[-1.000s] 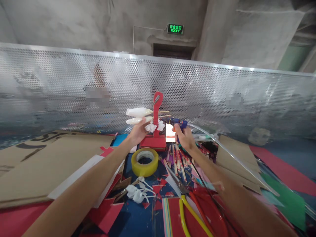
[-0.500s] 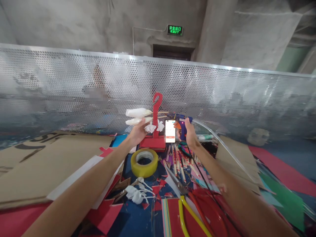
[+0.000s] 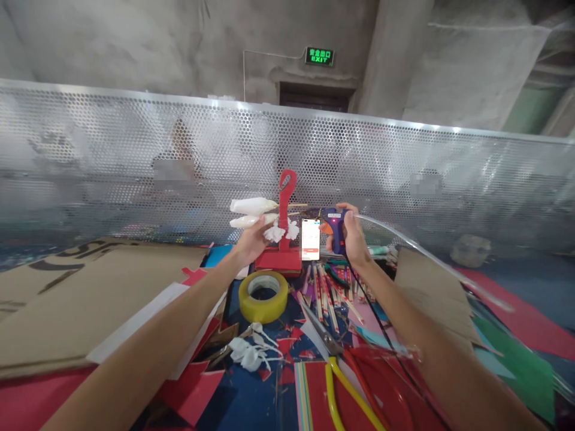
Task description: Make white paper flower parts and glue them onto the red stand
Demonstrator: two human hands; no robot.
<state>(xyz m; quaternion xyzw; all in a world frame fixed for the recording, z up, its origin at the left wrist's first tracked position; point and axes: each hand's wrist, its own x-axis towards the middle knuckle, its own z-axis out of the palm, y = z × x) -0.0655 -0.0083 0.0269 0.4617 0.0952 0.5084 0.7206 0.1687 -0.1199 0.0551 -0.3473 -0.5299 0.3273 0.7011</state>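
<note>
My left hand (image 3: 252, 239) is closed on the lower of two white, padded, paper-wrapped pieces (image 3: 254, 206), each with a thin wooden stick pointing right. The sticks pass by an upright red cardboard stand (image 3: 284, 200) with a hooked, holed top and a flat red base. White crumpled paper flowers (image 3: 291, 230) sit at the stand's stem. My right hand (image 3: 356, 242) grips a blue hot glue gun (image 3: 335, 230) with an orange trigger and a lit red light. Its nozzle points left, close to the stick ends; contact is unclear. A long clear glue stick (image 3: 404, 236) runs out its back.
A lit phone (image 3: 311, 239) stands behind the stand's right side. Yellow tape (image 3: 263, 310), yellow-handled scissors (image 3: 332, 353), wrapped sticks (image 3: 326, 296) and a white paper flower (image 3: 249, 353) lie in front. Cardboard (image 3: 99, 293) covers the left; a perforated metal panel (image 3: 202, 143) rises behind.
The glue gun has shifted slightly right and turned, showing its label. Its clear glue stick has swung outward to the right. My left hand and the white pieces have hardly moved.
</note>
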